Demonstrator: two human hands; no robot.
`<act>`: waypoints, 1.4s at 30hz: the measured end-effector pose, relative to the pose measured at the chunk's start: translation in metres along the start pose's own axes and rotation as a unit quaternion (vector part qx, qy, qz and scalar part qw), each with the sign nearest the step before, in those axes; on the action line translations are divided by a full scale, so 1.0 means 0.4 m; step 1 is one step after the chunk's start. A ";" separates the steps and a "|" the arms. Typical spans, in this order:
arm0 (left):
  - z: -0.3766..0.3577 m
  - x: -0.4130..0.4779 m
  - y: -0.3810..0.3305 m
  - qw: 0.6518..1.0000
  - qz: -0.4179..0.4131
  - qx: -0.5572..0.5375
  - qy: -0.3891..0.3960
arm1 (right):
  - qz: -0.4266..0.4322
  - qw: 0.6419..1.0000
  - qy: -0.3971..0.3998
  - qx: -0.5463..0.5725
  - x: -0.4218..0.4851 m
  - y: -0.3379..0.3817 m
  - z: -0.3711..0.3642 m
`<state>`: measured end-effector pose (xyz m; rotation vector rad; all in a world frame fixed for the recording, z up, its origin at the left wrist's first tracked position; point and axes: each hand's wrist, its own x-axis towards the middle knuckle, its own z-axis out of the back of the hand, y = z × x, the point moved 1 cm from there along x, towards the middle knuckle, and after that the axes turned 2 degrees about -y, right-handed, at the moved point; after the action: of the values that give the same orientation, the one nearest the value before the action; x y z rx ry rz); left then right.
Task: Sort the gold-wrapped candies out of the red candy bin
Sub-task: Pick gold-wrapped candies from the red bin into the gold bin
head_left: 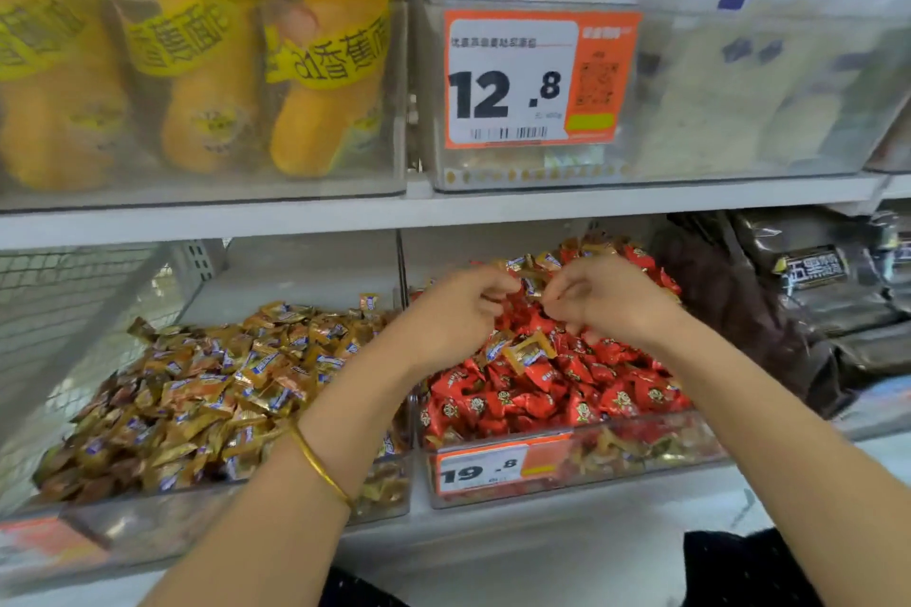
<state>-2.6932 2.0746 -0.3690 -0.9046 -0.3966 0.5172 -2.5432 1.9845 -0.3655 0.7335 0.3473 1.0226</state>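
Gold-wrapped candy (526, 352), long axis slanting up-right, in red candy bin (641, 451), left hand (461, 308), right hand (609, 296) curled above, grasp unclear.

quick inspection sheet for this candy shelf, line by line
surface: white shelf carrying clear bins
job's things: red candy bin heaped with red candies; gold-wrapped candies lie mixed on top; neighbouring bin holds gold ones
clutter: 19.8 price tag on the red bin's front
grippers: left hand and right hand over the red pile, fingers curled; any held candy unclear
cables: nothing seen
surroundings: yellow bread packs and 12.8 tag above; dark packets at right
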 end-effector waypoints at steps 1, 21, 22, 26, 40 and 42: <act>-0.017 0.019 0.009 0.998 0.004 0.054 0.008 | 0.019 0.999 0.001 -0.044 0.000 -0.004 -0.012; -0.105 0.068 -0.023 0.997 -0.025 -0.070 0.014 | -0.066 0.975 -0.057 0.206 -0.026 -0.119 0.079; -0.115 0.064 -0.034 0.997 -0.036 -0.067 0.035 | -0.067 0.972 -0.053 0.219 -0.034 -0.121 0.084; -0.160 0.062 -0.071 0.988 -0.092 0.014 0.123 | -0.051 0.980 -0.083 0.175 -0.065 -0.137 0.122; -0.190 0.124 -0.034 0.933 -0.148 0.325 0.042 | -0.080 0.993 0.059 -0.062 -0.082 -0.233 0.143; -0.210 0.127 -0.050 0.947 -0.157 0.266 0.093 | -0.056 0.991 0.114 -0.044 -0.080 -0.231 0.129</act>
<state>-2.6027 2.0402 -0.3941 -0.3505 -0.2035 0.2210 -2.4694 1.9078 -0.3951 0.5134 0.5318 1.0101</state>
